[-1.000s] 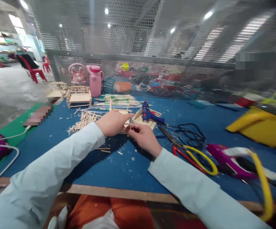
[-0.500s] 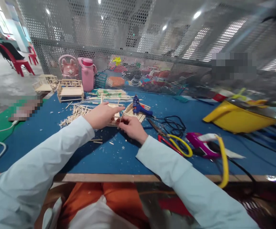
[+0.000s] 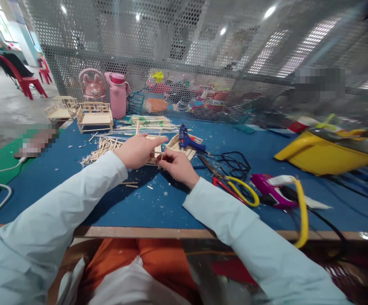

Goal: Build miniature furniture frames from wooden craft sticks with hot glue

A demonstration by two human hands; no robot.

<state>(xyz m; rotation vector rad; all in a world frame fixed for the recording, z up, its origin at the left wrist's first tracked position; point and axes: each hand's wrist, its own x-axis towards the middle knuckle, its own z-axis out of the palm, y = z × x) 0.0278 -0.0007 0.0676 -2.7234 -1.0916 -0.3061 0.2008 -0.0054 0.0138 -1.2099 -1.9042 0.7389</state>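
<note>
My left hand point(image 3: 137, 150) lies over a small frame of wooden sticks point(image 3: 154, 149) on the blue table top point(image 3: 158, 203), with its forefinger stretched out toward the right. My right hand point(image 3: 178, 165) sits just right of it, fingers pinched on a thin wooden stick point(image 3: 159, 159) at the frame's near edge. A second stick frame point(image 3: 175, 144) lies just beyond, with a blue glue gun point(image 3: 186, 142) resting on it. Loose sticks point(image 3: 103, 148) are heaped to the left of my hands.
Red and yellow scissors point(image 3: 234, 190) and a black cable point(image 3: 231, 163) lie right of my hands. A purple tool point(image 3: 271, 190), a yellow bowl point(image 3: 326, 154), small wooden chairs point(image 3: 95, 116), a pink bottle point(image 3: 117, 95) and a perforated metal screen point(image 3: 184, 55) stand around.
The view has swung a little to the right and down. Both hands stay together at the stick frame, with the right hand's pinch drawn slightly nearer the left forefinger.
</note>
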